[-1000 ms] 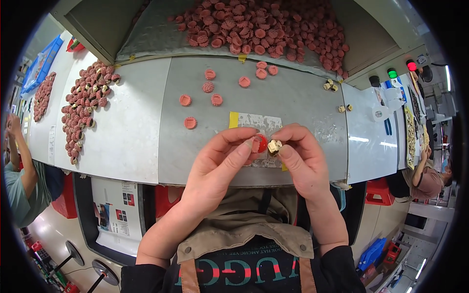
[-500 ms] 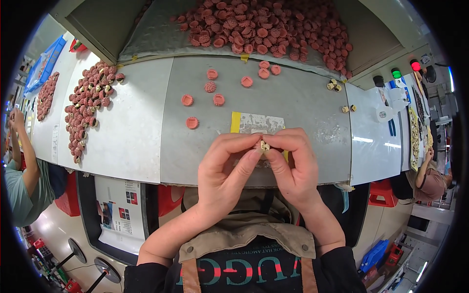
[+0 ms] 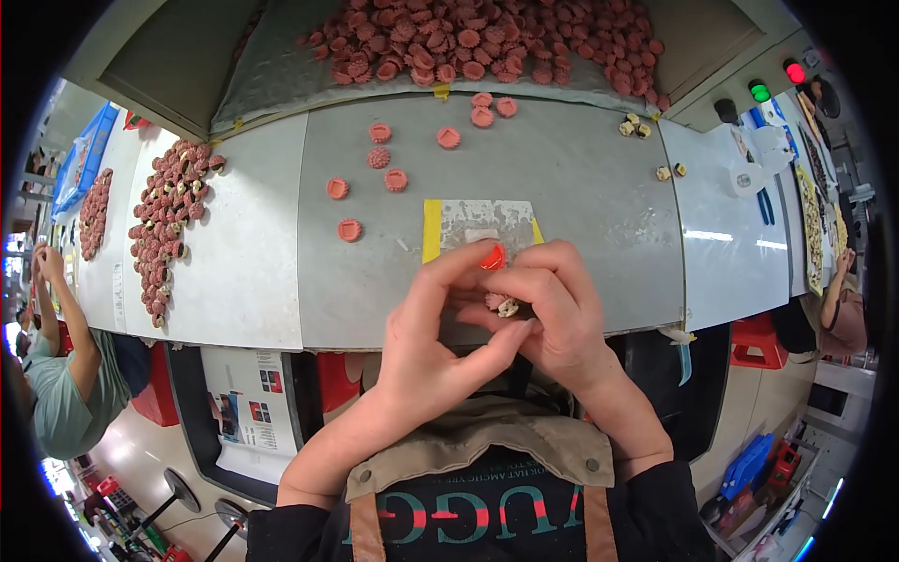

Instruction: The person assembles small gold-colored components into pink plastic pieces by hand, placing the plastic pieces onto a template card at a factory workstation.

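Above the table's front edge my two hands meet around a small pink ridged piece with a cream-and-dark part [image 3: 507,306]. My left hand [image 3: 435,328] curls around it from the left, thumb and fingers closed toward it. From the right, my right hand [image 3: 562,309] closes its bent fingers against the same piece. A bright red-orange round spot [image 3: 493,257] shows by my left index fingertip; what it is I cannot tell. Beyond my hands lies a whitish worn sheet [image 3: 487,214] with yellow tape at its sides. Several pink fluted cups [image 3: 396,180] lie loose on the grey table.
A large heap of pink cups [image 3: 468,42] fills the bay at the back. Pink-and-cream assembled pieces [image 3: 169,215] are piled at left. Small cream-and-dark pieces [image 3: 635,126] lie at right, near blue-handled pliers [image 3: 766,207]. Other people work at both sides.
My hands have turned and shifted slightly down around the piece, with my left fingers more spread. The red-orange spot has come into sight. The whole view has shifted a little.
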The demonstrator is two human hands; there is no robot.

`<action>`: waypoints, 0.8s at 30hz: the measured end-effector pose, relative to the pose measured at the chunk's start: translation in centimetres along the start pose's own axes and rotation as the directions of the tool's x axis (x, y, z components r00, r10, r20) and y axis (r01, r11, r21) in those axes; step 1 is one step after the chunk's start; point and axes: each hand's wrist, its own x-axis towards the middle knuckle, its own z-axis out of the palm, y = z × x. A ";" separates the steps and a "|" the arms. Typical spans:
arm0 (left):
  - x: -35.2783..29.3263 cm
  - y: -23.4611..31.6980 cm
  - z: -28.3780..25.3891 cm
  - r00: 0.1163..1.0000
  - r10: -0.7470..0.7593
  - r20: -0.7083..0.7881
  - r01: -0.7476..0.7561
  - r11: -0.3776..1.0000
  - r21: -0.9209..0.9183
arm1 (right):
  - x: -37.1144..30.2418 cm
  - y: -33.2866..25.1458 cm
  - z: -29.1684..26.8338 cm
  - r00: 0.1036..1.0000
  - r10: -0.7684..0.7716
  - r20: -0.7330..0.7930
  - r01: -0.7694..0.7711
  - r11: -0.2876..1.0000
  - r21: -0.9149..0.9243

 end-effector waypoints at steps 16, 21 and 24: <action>0.0 -0.2 0.0 0.998 -0.054 0.007 0.054 0.997 0.057 | 0.1 0.8 0.2 0.999 -0.031 0.015 0.033 0.992 -0.124; -0.2 0.8 -3.7 0.998 0.061 0.006 -0.060 0.959 0.277 | 0.9 -1.6 0.2 0.992 0.118 0.031 -0.115 0.989 -0.092; -0.4 0.8 -10.7 0.970 0.227 -0.091 -0.100 0.710 0.697 | 1.0 -2.1 0.6 0.992 0.090 0.089 -0.087 0.996 -0.031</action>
